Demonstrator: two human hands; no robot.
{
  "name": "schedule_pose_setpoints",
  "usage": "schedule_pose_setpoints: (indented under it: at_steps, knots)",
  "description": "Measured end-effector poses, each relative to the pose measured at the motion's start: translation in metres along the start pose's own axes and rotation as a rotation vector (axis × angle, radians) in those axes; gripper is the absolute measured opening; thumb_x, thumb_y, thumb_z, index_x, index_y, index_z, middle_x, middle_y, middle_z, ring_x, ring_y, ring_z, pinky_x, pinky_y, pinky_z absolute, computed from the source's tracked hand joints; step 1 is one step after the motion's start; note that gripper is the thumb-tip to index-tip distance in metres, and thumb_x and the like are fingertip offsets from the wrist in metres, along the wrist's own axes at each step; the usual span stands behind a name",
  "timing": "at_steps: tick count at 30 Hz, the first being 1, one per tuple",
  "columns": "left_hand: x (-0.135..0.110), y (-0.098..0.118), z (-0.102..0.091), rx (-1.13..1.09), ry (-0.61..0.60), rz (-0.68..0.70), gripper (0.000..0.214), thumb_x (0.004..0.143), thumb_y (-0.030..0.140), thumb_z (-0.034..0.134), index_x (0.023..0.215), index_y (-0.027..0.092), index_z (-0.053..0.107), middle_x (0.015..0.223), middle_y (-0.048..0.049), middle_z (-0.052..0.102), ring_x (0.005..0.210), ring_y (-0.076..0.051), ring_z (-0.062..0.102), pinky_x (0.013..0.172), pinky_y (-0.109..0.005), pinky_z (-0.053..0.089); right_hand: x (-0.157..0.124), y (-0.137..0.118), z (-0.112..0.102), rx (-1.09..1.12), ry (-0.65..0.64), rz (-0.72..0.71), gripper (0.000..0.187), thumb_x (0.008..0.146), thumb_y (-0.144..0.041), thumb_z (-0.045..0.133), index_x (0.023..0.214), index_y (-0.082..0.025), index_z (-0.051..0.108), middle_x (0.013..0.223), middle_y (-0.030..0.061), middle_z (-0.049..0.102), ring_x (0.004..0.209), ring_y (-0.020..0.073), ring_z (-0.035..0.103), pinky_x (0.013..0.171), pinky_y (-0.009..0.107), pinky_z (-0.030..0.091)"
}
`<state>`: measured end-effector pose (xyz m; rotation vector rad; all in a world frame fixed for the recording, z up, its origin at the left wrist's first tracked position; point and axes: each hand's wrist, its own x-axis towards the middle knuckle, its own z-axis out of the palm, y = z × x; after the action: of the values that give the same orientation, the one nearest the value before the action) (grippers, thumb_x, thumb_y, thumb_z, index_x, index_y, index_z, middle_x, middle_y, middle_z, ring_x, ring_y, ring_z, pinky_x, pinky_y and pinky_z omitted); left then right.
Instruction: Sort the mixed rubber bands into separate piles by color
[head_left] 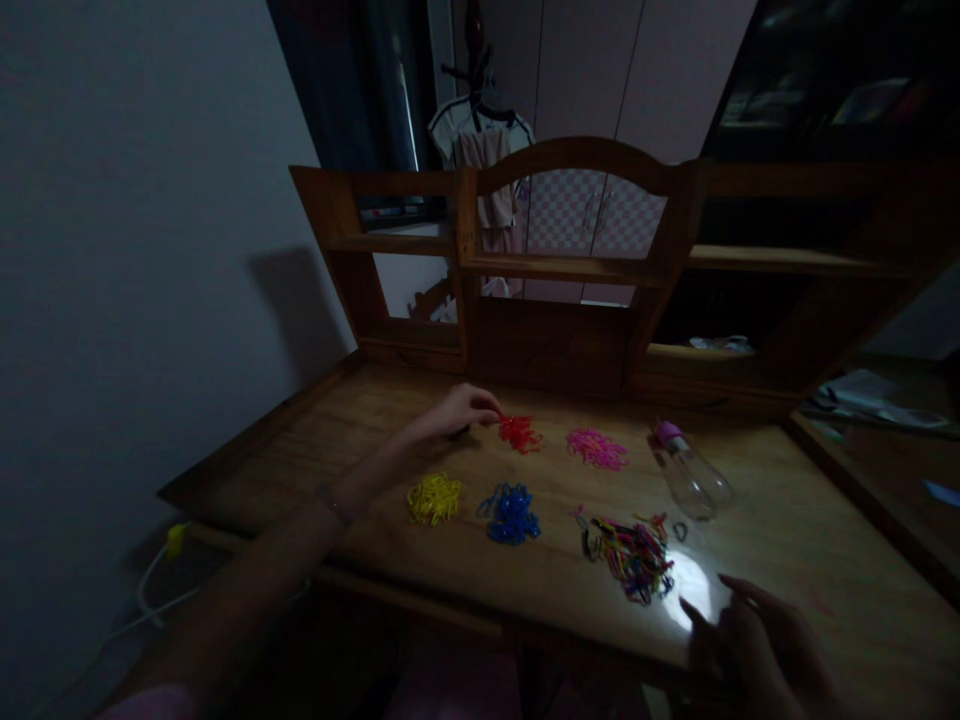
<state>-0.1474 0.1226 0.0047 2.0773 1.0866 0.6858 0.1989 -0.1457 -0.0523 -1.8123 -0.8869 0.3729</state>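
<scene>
Left hand: fingertips close together at red pile; cannot tell if holding piece. Pink pile to their right, yellow pile and blue pile on near side: seem sorted. Right hand: fingers apart, empty; mixed pile beside them, seems not done.
</scene>
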Motion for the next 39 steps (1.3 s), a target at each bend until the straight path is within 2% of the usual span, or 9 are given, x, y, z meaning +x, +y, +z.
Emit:
schedule_pose_setpoints:
  at_steps: [5, 10, 14, 20, 23, 25, 29, 34, 39]
  knots:
    - [0.025, 0.016, 0.043, 0.101, -0.026, 0.060, 0.021, 0.078, 0.026, 0.063, 0.089, 0.014, 0.075, 0.086, -0.0088, 0.072, 0.077, -0.019, 0.065, 0.069, -0.028, 0.047, 0.000, 0.013, 0.000, -0.007, -0.052, -0.075, 0.040, 0.081, -0.052, 0.057, 0.102, -0.020, 0.070, 0.095, 0.0044, 0.072, 0.080, 0.0224, 0.068, 0.063, 0.027, 0.051]
    - [0.022, 0.038, 0.020, 0.225, 0.049, 0.122, 0.019, 0.082, 0.027, 0.061, 0.094, 0.018, 0.073, 0.094, -0.0063, 0.068, 0.085, -0.018, 0.062, 0.076, -0.028, 0.046, 0.008, 0.033, -0.003, -0.073, -0.070, -0.181, 0.037, 0.084, -0.049, 0.056, 0.104, -0.021, 0.069, 0.095, 0.0044, 0.073, 0.081, 0.0201, 0.069, 0.060, 0.022, 0.049]
    - [-0.024, 0.077, 0.022, 0.333, 0.169, 0.244, 0.017, 0.089, 0.027, 0.058, 0.096, 0.020, 0.071, 0.095, -0.0043, 0.067, 0.085, -0.016, 0.062, 0.077, -0.028, 0.047, 0.004, 0.027, -0.001, -0.104, -0.055, -0.157, 0.032, 0.089, -0.045, 0.054, 0.107, -0.021, 0.067, 0.099, 0.0044, 0.072, 0.087, 0.0205, 0.068, 0.065, 0.022, 0.049]
    - [-0.134, 0.120, 0.123, 0.029, 0.207, 0.256, 0.017, 0.091, 0.019, 0.057, 0.100, 0.025, 0.070, 0.097, -0.0012, 0.070, 0.091, -0.014, 0.065, 0.084, -0.023, 0.049, -0.002, 0.001, 0.006, -0.060, -0.093, -0.106, 0.031, 0.090, -0.044, 0.055, 0.111, -0.022, 0.063, 0.085, 0.0026, 0.067, 0.069, 0.0171, 0.064, 0.058, 0.024, 0.049]
    - [-0.160, 0.117, 0.169, -0.234, 0.213, 0.048, 0.011, 0.088, 0.023, 0.061, 0.092, 0.024, 0.072, 0.088, -0.0015, 0.071, 0.086, -0.015, 0.066, 0.080, -0.022, 0.050, 0.002, -0.008, 0.006, -0.083, -0.213, -0.237, 0.026, 0.090, -0.039, 0.057, 0.109, -0.023, 0.064, 0.092, 0.0047, 0.066, 0.074, 0.0178, 0.064, 0.063, 0.027, 0.052]
    - [-0.166, 0.113, 0.184, -0.451, 0.195, -0.120, 0.012, 0.088, 0.030, 0.063, 0.087, 0.021, 0.071, 0.077, -0.0014, 0.070, 0.076, -0.014, 0.066, 0.071, -0.020, 0.050, 0.005, -0.014, 0.007, -0.143, -0.304, -0.414, 0.020, 0.090, -0.031, 0.057, 0.106, -0.024, 0.066, 0.104, 0.0073, 0.065, 0.091, 0.0212, 0.063, 0.077, 0.032, 0.053]
    - [-0.162, 0.109, 0.185, -0.692, 0.144, -0.271, 0.020, 0.088, 0.038, 0.060, 0.089, 0.019, 0.069, 0.067, 0.0001, 0.066, 0.066, -0.013, 0.063, 0.064, -0.019, 0.048, 0.014, -0.034, 0.025, -0.244, -0.407, -0.673, 0.022, 0.090, -0.019, 0.055, 0.108, -0.023, 0.067, 0.110, 0.0086, 0.065, 0.105, 0.0237, 0.057, 0.090, 0.039, 0.048]
    - [-0.153, 0.106, 0.178, -0.574, 0.008, -0.198, 0.021, 0.091, 0.037, 0.056, 0.095, 0.021, 0.070, 0.078, -0.0009, 0.068, 0.077, -0.014, 0.064, 0.073, -0.021, 0.047, 0.041, -0.071, 0.070, -0.352, -0.651, -0.857, 0.035, 0.091, -0.004, 0.047, 0.117, -0.021, 0.064, 0.115, 0.0073, 0.065, 0.108, 0.0203, 0.056, 0.091, 0.034, 0.045]
    - [-0.149, 0.102, 0.179, -0.556, -0.013, -0.165, 0.023, 0.092, 0.038, 0.054, 0.095, 0.022, 0.070, 0.078, -0.0006, 0.068, 0.075, -0.013, 0.063, 0.072, -0.022, 0.046, 0.069, -0.095, 0.104, -0.638, -0.894, -0.901, 0.018, 0.088, -0.008, 0.055, 0.097, -0.017, 0.067, 0.098, 0.0075, 0.068, 0.091, 0.0173, 0.062, 0.079, 0.026, 0.043]
